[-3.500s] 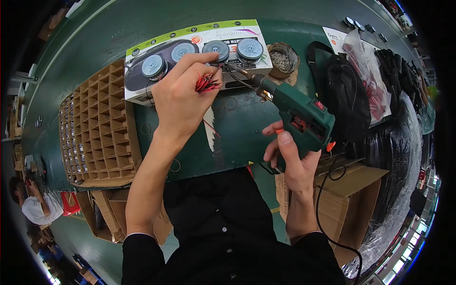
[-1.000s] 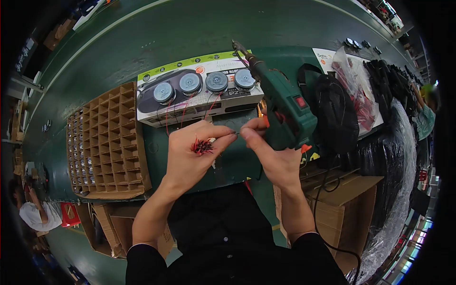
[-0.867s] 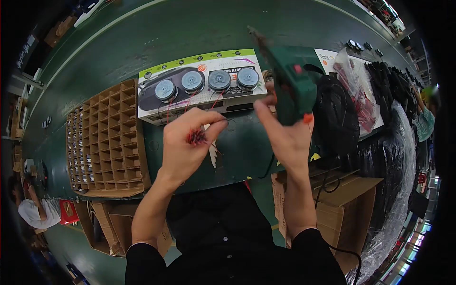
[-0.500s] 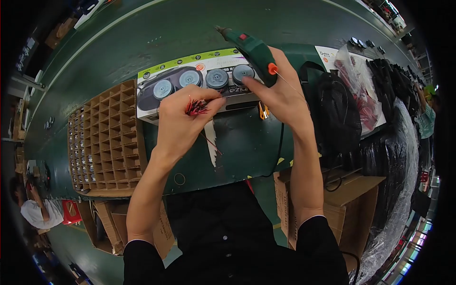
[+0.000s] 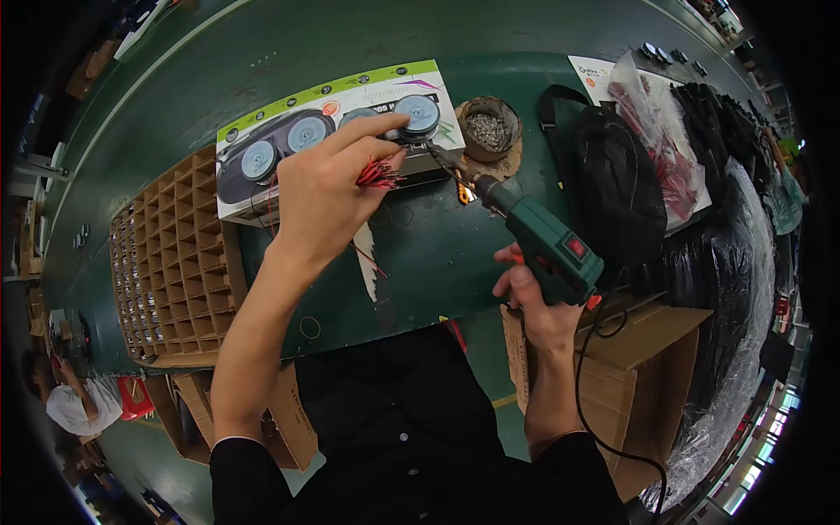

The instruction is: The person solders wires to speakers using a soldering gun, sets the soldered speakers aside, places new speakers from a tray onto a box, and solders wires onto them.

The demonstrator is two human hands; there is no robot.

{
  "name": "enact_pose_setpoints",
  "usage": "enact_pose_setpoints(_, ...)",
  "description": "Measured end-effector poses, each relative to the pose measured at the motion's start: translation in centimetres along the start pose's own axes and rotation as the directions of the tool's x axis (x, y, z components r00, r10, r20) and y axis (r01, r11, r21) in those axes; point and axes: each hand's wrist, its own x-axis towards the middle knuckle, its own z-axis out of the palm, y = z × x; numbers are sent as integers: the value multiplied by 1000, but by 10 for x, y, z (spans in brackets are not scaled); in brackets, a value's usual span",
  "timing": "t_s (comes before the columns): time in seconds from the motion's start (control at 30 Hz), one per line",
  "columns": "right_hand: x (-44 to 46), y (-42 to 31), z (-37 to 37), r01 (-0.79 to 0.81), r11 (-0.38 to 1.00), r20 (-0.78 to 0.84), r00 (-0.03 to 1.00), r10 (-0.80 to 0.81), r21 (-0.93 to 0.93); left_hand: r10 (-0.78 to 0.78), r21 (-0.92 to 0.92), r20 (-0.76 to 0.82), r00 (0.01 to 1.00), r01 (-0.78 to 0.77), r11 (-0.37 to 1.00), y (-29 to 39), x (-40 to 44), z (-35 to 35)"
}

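My left hand (image 5: 317, 199) is closed round a bundle of red and black wires (image 5: 378, 175), its index finger reaching to the rightmost round speaker (image 5: 418, 114). Several such speakers, among them a left one (image 5: 259, 161), sit in a row on a printed box (image 5: 302, 98); one is partly covered by my left hand. My right hand (image 5: 544, 317) grips a green soldering gun (image 5: 551, 243) by its rear end. The gun's metal tip points up-left, close to the lower edge of the rightmost speaker; whether it touches cannot be told.
A pot (image 5: 466, 133) of grey granules stands right of the box. Near the gun tip lies a yellow-orange tool (image 5: 465, 192). To the left is a divided cardboard tray (image 5: 199, 262). A black mesh bag (image 5: 617, 188) and an open carton (image 5: 647, 350) are at right; another person sits far left.
My right hand has swung the soldering gun down and round, so its tip now meets the area of the rightmost speaker. My left index finger has extended to that speaker. The pot has come into sight.
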Motion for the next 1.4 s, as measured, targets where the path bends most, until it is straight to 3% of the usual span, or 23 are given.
enact_pose_setpoints(0.63, 24, -3, -10, -152, 988, 59, 987, 153, -8, 26, 98, -45, 999, -21, 995, 1, 0, 5)
enact_pose_setpoints(0.97, 22, -2, -9, -112, 993, 42, 993, 114, -46, -26, 110, 3, 1000, 26, 994, 8, 3, 2)
enact_pose_setpoints(1.17, 20, -4, -15, -79, 991, 153, 984, 95, -108, -61, 119, 7, 998, 59, 991, 11, 3, 3)
enact_pose_setpoints(1.23, 13, -7, -15, -30, 999, 94, 995, 28, 15, -44, 123, -5, 999, 45, 991, 10, 4, 3)
enact_pose_setpoints(1.4, -1, -1, -19, 12, 993, 18, 1000, -14, 116, -58, 113, -4, 998, 58, 992, 12, 4, 4)
